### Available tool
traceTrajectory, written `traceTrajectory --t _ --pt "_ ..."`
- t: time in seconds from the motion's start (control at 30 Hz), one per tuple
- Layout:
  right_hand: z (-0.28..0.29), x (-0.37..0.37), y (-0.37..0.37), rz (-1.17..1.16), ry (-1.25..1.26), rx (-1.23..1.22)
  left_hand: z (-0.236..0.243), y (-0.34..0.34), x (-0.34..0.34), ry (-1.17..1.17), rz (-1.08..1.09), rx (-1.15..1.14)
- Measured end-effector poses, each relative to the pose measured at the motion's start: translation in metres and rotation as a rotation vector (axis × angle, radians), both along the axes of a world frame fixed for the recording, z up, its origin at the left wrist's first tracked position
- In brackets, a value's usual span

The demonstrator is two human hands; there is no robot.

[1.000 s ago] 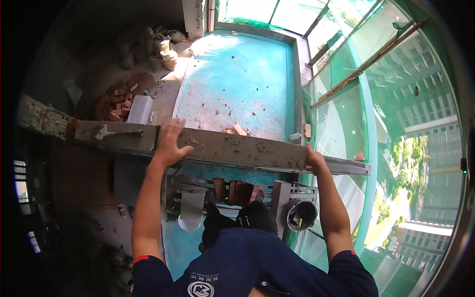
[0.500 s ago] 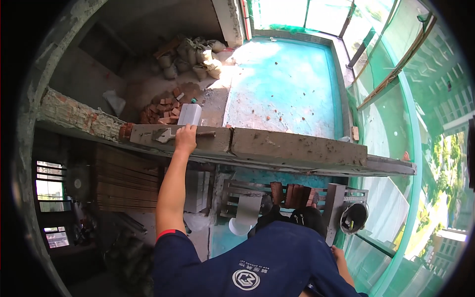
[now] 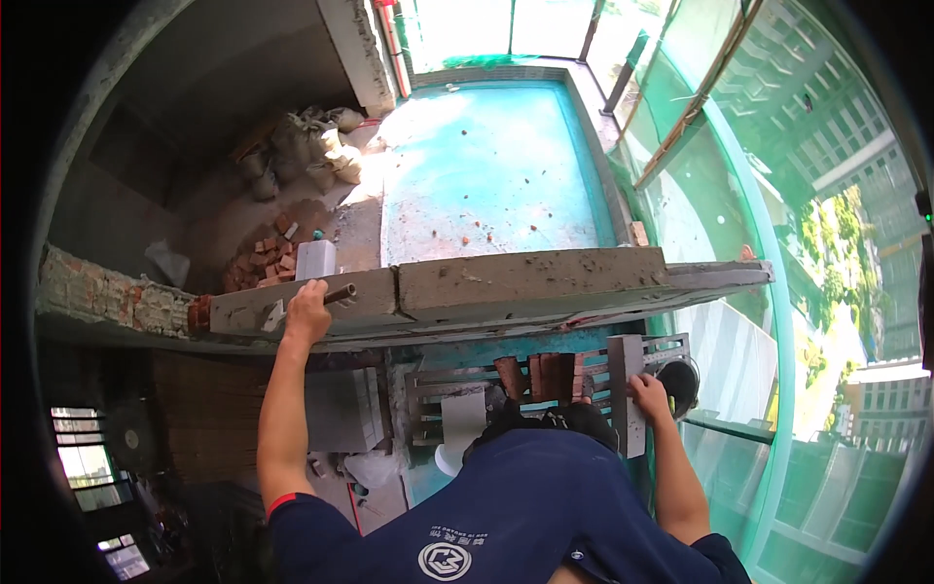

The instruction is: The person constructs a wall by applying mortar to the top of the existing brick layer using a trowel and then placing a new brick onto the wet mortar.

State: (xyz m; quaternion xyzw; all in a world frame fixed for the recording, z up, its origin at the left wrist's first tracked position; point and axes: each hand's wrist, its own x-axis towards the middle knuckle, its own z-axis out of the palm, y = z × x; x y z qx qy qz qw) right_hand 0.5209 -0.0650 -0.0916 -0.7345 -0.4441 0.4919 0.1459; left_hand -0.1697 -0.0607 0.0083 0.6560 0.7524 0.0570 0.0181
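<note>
My left hand [image 3: 307,310] is closed on a trowel [image 3: 342,293] over the top of a half-built wall of grey blocks [image 3: 530,284]. The trowel's metal blade shows beside my fingers. My right hand [image 3: 650,397] is lower, at the right, with curled fingers on a long grey block [image 3: 629,438] that stands on a slatted metal platform [image 3: 428,389] below the wall. Red bricks [image 3: 545,375] lie on that platform, and a dark bucket [image 3: 681,387] is just beyond my right hand.
Behind the wall are sacks [image 3: 316,151], a brick pile [image 3: 268,258], a white block [image 3: 316,258] and a blue-coated floor [image 3: 486,156]. An old brick wall [image 3: 112,287] extends left. Green mesh and glazing [image 3: 730,195] line the right side.
My left hand has moved from resting on the wall to gripping the trowel and lifting it slightly. My right hand has left the wall top, dropped, and now reaches the block on the platform.
</note>
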Motion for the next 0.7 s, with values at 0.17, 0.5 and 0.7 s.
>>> traceTrajectory --t 0.17,0.5,0.7 --pt "0.119 -0.113 0.029 0.026 0.646 -0.181 0.059 -0.015 0.112 -0.175 -0.235 0.082" --pt "0.176 -0.121 0.046 0.494 0.967 -0.670 0.070 0.017 0.362 -0.324 -0.818 -0.072" --pt "0.208 -0.039 0.044 0.281 0.647 -0.128 0.116 0.083 0.403 -0.433 -0.981 0.280"
